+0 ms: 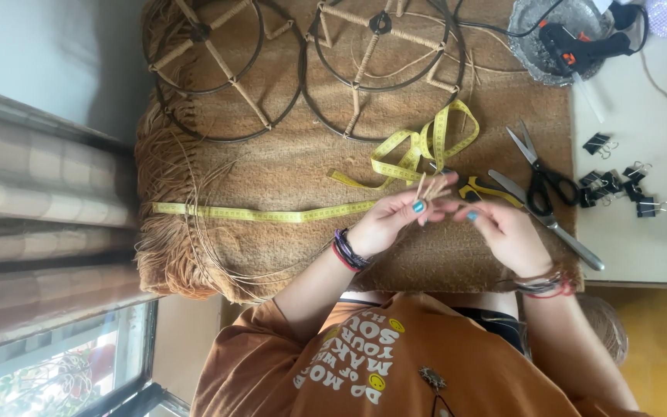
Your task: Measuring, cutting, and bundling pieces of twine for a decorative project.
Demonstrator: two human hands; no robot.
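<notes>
A: So what have we got in our hands right now?

B: Both pinched shut on a few thin straw strands [431, 185]: left hand [395, 220] and right hand [503, 232] meet just above the brown mat [287, 232].

A: And around them?

B: Yellow tape measure [272, 213] lies across the mat, scissors [538, 174] just beside our right hand, black binder clips [619, 185] on the white worktop [642, 247].

Short tan straw strands [431, 188], bunched upright between fingertips [418, 205].
</notes>
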